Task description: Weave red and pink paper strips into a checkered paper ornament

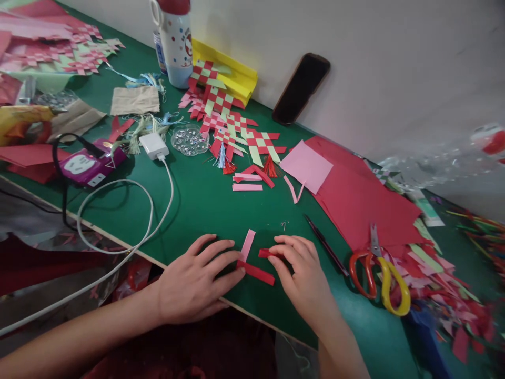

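The left hand [201, 279] lies palm down over the front edge of the green table [197, 208], fingers loosely spread, fingertips at the left end of a long red paper strip [258, 273]. The right hand [302, 263] pinches a shorter red paper strip [264, 253] between thumb and fingers, just above the long one.

The table edge slants down to the right, close below both hands. Green surface stretches back from them to two small pink paper strips [247, 187]; a dark slender pen [326, 245] borders the right hand's room, with red-and-yellow-handled scissors [377, 254] beyond it.

The long red strip's axis runs roughly along the edge, its free end pointing rightward and slightly nearer the person. From its left end a narrow pink paper strip [248, 246] points away from the person. The shorter red strip's free end points left.

Lettering on the white spotted bottle [178, 50] is too small to read surely.
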`<act>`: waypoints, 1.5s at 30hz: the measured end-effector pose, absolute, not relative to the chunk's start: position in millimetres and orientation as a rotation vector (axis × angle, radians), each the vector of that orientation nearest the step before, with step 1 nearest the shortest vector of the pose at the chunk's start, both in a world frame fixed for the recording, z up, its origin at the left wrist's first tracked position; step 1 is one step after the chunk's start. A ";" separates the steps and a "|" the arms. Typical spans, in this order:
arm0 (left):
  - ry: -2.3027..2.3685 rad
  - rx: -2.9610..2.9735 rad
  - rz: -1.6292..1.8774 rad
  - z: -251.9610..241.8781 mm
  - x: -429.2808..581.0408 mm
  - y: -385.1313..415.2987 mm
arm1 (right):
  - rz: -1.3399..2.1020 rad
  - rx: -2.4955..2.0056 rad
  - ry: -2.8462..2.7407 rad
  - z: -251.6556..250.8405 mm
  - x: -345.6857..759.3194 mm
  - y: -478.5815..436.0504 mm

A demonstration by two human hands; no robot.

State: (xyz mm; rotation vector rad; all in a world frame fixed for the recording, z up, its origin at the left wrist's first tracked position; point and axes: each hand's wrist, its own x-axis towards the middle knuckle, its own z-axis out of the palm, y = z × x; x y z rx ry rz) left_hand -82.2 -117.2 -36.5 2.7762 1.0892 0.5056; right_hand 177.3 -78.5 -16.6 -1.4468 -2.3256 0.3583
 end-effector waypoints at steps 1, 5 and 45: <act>1.097 2.775 0.499 -36.5 -82.2 -117.4 | 0.368 -1.445 -2.307 -15.6 177.2 -79.1; 1.094 2.785 0.473 -35.9 -82.3 -117.1 | 0.318 -1.474 -2.191 -8.8 172.7 -76.2; 1.101 2.750 0.483 -32.7 -83.1 -115.9 | 0.257 -1.194 -2.340 -7.5 138.2 -64.6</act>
